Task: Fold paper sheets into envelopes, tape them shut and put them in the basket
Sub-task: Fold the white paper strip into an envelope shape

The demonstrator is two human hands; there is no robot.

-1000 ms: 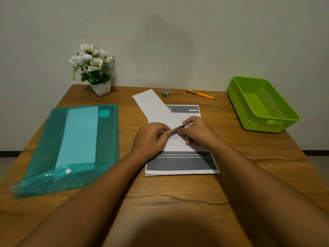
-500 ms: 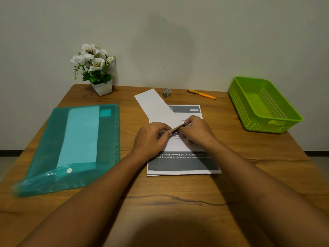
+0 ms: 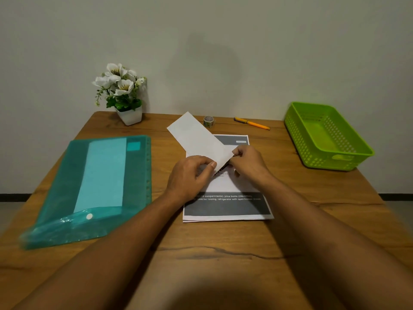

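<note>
The printed sheet [image 3: 226,209] has white lettering on its dark band nearest the desk's [image 3: 219,271] front edge: "12 compartments), juice bottle (200-" and "sink for rinsing, refrigerator with open freezer". Its smaller print is unreadable.

Worktop [image 3: 223,253]: matt wood, visible grain. My folded sheet [image 3: 199,139]: matt white paper. Basket [image 3: 348,157]: perforated green plastic. Folder [image 3: 67,175]: glossy translucent plastic.

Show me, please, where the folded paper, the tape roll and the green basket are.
folded paper [image 3: 197,136]: head view, middle of its white face.
tape roll [image 3: 208,121]: head view, middle of the roll.
green basket [image 3: 298,136]: head view, its perforated left wall.
</note>
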